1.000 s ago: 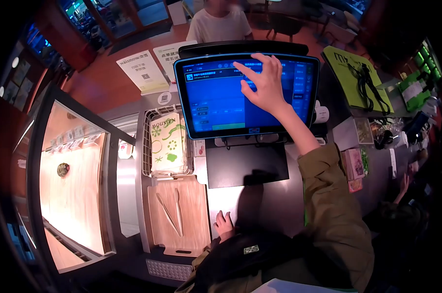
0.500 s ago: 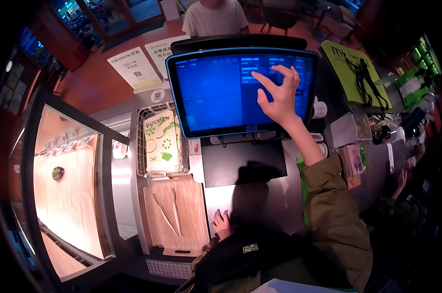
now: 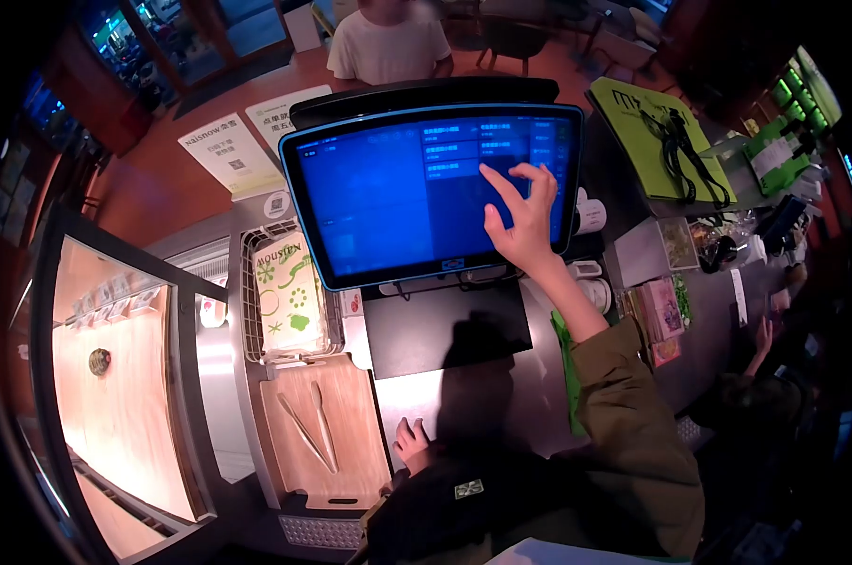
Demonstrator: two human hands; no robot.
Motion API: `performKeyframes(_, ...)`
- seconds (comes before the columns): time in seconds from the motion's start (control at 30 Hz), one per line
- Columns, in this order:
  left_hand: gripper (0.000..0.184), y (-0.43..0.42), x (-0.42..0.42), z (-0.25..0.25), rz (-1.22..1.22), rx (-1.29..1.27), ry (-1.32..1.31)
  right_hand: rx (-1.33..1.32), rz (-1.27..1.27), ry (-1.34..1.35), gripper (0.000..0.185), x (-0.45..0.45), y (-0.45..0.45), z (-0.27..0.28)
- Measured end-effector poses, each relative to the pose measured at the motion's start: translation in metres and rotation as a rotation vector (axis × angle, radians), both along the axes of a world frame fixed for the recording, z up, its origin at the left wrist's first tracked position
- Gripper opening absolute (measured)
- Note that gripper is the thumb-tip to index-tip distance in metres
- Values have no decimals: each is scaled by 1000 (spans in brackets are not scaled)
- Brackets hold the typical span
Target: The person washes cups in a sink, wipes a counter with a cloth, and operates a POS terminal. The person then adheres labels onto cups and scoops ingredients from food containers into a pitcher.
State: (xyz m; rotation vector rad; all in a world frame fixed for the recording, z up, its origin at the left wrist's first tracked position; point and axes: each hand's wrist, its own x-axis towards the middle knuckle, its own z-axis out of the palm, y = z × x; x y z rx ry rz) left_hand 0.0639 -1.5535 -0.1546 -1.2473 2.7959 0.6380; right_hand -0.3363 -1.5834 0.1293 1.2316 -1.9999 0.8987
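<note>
A blue-lit touchscreen stands on the counter in front of me, with lists of small text on its right half. My right hand is raised before it, index finger stretched toward the text tiles and the other fingers apart, holding nothing. Whether the fingertip touches the glass I cannot tell. Low on the counter, my left hand rests by the right edge of a wooden tray, fingers apart and nothing in them. On that tray lie wooden tongs.
Left of the screen, a wire basket holds printed packets. A lit display case stands far left. At right are a lime-green bag with black cords and a white cup. A person stands beyond the screen.
The view has shifted, so the screen sits a little lower and further left. My right fingertip is slightly lower over the text tiles. My left hand stays by the tray.
</note>
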Motion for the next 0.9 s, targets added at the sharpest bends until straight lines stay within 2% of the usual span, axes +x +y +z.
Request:
performKeyframes(0.27,70,2,1,-9,-17,-123,-20,72,57,43,36,1,-8,-8)
performKeyframes(0.3,66,1,-3,-5,-14,-100,-6,79,54,39,35,0,-8,-9)
performKeyframes(0.43,71,2,-8,5,34,76,-35,64,25,45,39,-4,-10,-2)
performKeyframes(0.53,71,11,-10,-37,61,-194,-78,64,-17,33,43,-8,-13,5)
performKeyframes(0.63,63,10,-9,-41,89,-60,-161,73,-61,46,45,-8,-16,7)
performKeyframes(0.83,55,5,-8,-25,61,-17,-161,74,49,-5,51,27,7,-20)
performKeyframes(0.9,45,4,-9,-28,69,-41,-168,148,26,-51,52,34,13,-33)
